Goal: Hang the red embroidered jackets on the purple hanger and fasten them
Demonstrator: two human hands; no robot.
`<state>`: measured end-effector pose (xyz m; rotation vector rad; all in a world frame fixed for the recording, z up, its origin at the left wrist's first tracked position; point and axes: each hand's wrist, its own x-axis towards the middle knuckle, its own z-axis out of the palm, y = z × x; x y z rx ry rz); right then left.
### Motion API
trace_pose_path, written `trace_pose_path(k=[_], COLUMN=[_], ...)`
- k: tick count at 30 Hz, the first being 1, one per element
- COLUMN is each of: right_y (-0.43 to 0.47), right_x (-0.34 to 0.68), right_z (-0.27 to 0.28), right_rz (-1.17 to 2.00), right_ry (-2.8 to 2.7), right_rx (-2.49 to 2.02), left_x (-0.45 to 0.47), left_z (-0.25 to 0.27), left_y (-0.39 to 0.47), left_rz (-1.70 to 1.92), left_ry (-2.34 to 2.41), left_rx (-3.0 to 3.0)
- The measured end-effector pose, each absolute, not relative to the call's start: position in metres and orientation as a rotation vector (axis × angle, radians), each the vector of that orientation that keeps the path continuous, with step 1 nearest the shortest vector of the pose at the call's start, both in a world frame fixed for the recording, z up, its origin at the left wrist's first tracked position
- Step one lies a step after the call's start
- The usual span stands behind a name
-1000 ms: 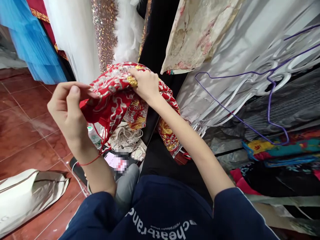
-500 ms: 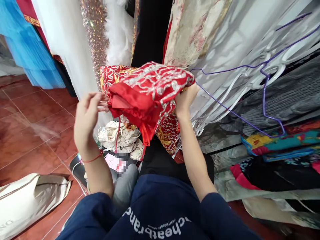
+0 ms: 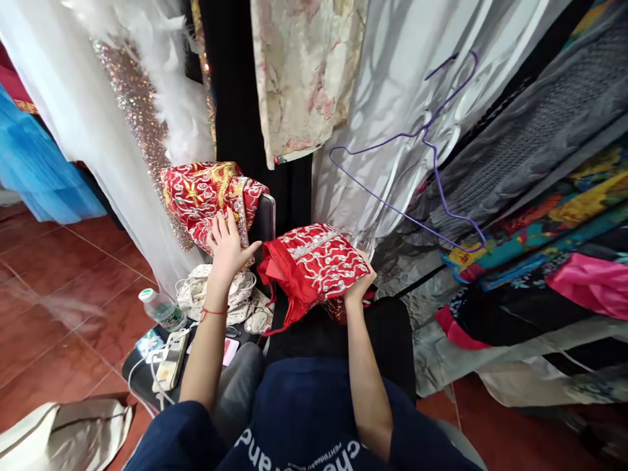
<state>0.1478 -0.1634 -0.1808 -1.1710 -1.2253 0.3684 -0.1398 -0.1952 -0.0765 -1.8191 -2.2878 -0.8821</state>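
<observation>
My right hand point(image 3: 362, 282) grips the far right edge of a folded red embroidered garment point(image 3: 326, 258) above my lap. Silver beadwork covers its upper face, and plain red lining with a dangling red cord shows at its left end. My left hand point(image 3: 226, 247) is open with fingers spread, in front of a second red cloth point(image 3: 203, 190) embroidered in gold and silver. That cloth is draped beside a dark chair back point(image 3: 266, 219); whether my fingertips touch it I cannot tell.
A purple hanger point(image 3: 392, 139) hangs at the right before white hangers and clothes. At the left, a dark seat holds a bottle point(image 3: 161, 309), a white power strip point(image 3: 170, 366) with cables and a bundled dotted cloth point(image 3: 235, 294). A cream bag point(image 3: 73, 432) lies on the tiled floor.
My left hand has come off the held red garment and moved right to the gold-embroidered cloth. My right hand has lowered the garment toward my lap. The view has shifted right.
</observation>
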Motion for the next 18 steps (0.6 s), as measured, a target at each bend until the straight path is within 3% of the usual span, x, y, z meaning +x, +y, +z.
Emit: trace_pose_path(k=[5,10,13,15,18], right_y=[-0.163,-0.168,-0.172,-0.175,-0.175], right_x=[0.179,0.206,0.218,0.225,0.239], right_z=[-0.185,-0.177,-0.170,-0.166,-0.162], right_rz=[0.328,0.302,0.364,0.415,0.467], right_ry=[-1.088,-0.941,-0.857,-0.823,-0.858], right_rx=[-1.389,-1.404,-1.347,-1.286,-1.232], left_x=[-0.109,-0.077,-0.058,-0.043,-0.022], left_z=[-0.060,-0.088,-0.137,-0.170,-0.203], left_y=[-0.205,-0.189,-0.169,-0.160,-0.158], left_rz=[-1.034,-0.979,-1.196,-1.675,-1.884], left_ry=[-2.076,-1.829,-2.333,-2.812,-2.927], left_rx=[-1.662,-2.522,-2.710,-2.803,-3.000])
